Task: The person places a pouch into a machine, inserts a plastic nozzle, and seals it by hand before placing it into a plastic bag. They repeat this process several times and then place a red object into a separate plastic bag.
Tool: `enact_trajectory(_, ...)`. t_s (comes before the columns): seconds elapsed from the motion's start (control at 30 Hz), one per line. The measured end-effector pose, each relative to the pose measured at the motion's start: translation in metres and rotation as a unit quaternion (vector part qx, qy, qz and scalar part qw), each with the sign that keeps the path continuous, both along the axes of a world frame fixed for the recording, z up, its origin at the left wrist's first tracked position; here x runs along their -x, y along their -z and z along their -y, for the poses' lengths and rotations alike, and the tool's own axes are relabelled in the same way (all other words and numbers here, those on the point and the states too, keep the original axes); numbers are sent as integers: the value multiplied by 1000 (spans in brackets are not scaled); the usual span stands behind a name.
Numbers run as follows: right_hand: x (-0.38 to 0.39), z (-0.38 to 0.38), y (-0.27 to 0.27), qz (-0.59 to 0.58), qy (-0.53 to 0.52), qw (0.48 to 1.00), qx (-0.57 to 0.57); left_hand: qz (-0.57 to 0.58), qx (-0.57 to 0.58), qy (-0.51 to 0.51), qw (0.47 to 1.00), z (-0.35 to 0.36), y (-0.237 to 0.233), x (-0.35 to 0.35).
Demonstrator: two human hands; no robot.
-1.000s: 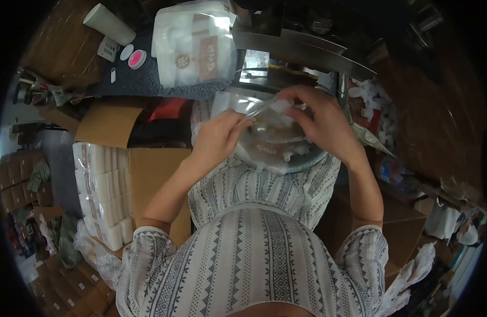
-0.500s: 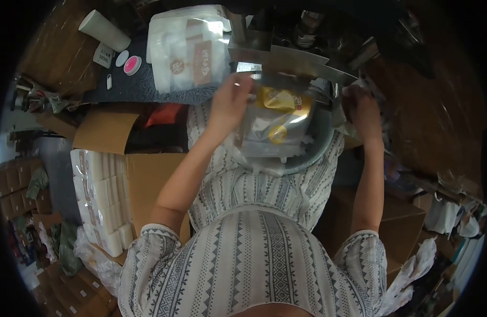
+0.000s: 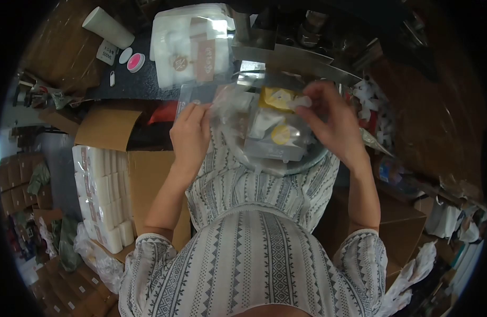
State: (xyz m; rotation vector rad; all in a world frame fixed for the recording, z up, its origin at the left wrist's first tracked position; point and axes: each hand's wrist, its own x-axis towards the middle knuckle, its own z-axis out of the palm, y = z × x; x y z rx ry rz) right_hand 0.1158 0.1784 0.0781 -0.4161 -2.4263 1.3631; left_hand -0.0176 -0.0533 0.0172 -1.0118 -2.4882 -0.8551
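Note:
My left hand [image 3: 191, 134] is closed on the edge of a clear plastic pouch [image 3: 189, 94], left of the basin. My right hand [image 3: 333, 119] pinches a small white translucent piece [image 3: 301, 102] above the basin. Clear pouches with yellow print [image 3: 277, 124] lie in the round basin [image 3: 312, 165] on my lap. A metal machine edge [image 3: 306, 57] is just beyond them. Several small white pieces [image 3: 366, 98] lie to the right of my right hand.
A stack of printed pouches [image 3: 188, 53] lies on the dark cloth, near a pink round tin [image 3: 135, 63] and a white cup [image 3: 109, 27]. An open cardboard box [image 3: 153, 185] stands at left beside wrapped white packs [image 3: 102, 195]. Another box [image 3: 396, 222] is at right.
My left hand has moved left and down from the basin and now has a clear pouch. My right hand has come left from the white pieces, with one in its fingers.

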Motion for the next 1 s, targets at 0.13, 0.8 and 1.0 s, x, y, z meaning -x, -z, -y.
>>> enact_trajectory(0.13, 15, 12, 6, -61, -56, 991, -103, 33, -21, 19, 999, -9, -22, -14)
enact_trajectory(0.8, -53, -87, 40, 286, 207, 890, -289, 486, -154, 97, 855, -77, 7, 17)
enact_trajectory(1.0, -39, -101, 46, 252, 172, 925, -227, -150, 151, 10, 977, -22, 49, 42)
